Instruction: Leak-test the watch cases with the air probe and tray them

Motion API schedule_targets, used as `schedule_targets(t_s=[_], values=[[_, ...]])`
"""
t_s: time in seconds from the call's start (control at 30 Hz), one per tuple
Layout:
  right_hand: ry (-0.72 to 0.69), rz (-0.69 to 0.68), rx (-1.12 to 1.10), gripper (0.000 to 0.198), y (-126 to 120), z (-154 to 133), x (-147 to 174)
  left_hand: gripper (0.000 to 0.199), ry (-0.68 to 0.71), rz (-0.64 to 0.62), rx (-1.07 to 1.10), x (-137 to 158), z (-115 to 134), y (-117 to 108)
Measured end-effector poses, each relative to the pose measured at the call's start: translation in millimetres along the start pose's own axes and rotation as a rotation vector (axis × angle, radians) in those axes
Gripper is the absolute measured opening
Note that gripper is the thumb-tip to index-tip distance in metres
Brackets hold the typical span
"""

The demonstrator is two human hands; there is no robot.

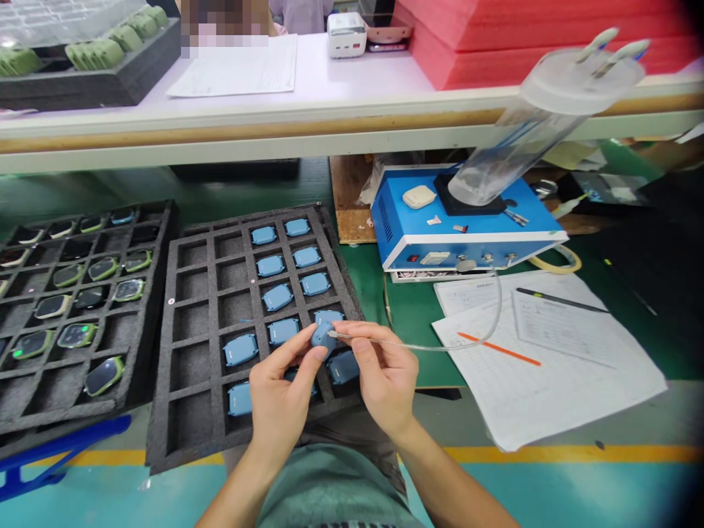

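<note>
Between thumb and fingers, my left hand (283, 385) grips a small blue watch case (322, 336), held tilted above a foam tray (190, 304). My right hand (388, 378) pinches the end of a thin transparent tube (440, 347), whose small tip meets the side of the case. Whether the tip is inserted or only touching, I cannot tell. Several more blue watch cases (278, 297) sit in the tray's compartments under and beyond my hands. From my right hand the tube loops to the front of a blue machine (478, 246).
Left of the tray is a second foam tray (129, 381) with assembled watches. A transparent cylinder (511, 139) stands on the machine. Papers (572, 381), an orange stick (498, 348) and a black pen (561, 299) lie on the right. A raised shelf (231, 121) crosses the back.
</note>
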State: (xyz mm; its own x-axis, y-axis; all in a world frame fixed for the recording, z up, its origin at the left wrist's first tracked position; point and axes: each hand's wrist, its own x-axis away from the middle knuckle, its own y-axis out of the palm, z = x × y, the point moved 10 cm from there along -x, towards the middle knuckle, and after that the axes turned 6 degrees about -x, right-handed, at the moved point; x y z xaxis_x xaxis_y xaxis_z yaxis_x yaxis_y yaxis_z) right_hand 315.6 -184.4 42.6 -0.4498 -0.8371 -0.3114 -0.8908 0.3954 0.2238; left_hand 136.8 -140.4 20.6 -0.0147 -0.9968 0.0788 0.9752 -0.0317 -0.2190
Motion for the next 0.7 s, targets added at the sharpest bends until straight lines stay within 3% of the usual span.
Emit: schedule_targets(t_s=[0.7], values=[[-0.012,0.009,-0.018,0.015,-1.0,0.8,0.3,0.03,0.021,-0.002,-0.038,0.3,0.0,-0.4]])
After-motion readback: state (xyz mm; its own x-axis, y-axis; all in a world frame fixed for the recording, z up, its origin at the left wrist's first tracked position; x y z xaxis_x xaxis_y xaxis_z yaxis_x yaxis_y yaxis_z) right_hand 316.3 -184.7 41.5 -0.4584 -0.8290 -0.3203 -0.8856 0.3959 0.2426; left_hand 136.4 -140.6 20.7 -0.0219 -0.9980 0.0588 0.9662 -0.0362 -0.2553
